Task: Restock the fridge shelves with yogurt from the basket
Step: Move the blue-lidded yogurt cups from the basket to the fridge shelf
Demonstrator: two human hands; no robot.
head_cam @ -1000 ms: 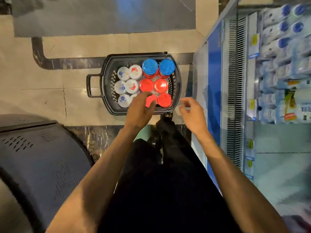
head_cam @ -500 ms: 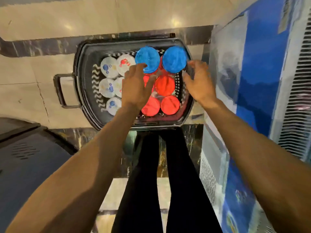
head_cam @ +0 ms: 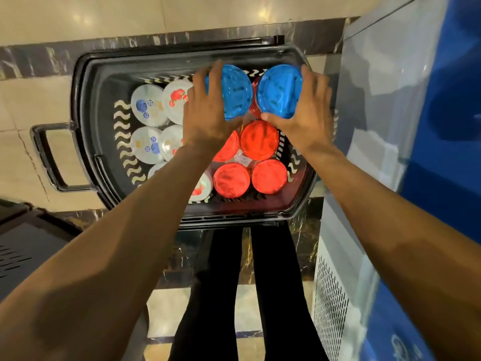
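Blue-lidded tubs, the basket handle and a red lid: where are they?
Left blue-lidded tub [head_cam: 231, 92]: head view, middle of its lid.
Right blue-lidded tub [head_cam: 279, 91]: head view, middle of its lid.
Basket handle [head_cam: 43, 155]: head view, outer bar.
Red lid [head_cam: 259, 140]: head view, lid centre.

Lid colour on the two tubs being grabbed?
Blue, both the left tub and the right tub; head view.

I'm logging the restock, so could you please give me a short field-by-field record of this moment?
left hand: wrapped around left blue-lidded tub
right hand: wrapped around right blue-lidded tub
basket: black, on the floor, handle to the left
red-lidded tubs: four visible, in the basket
white-lidded cups: at the basket's left side
fridge: to the right
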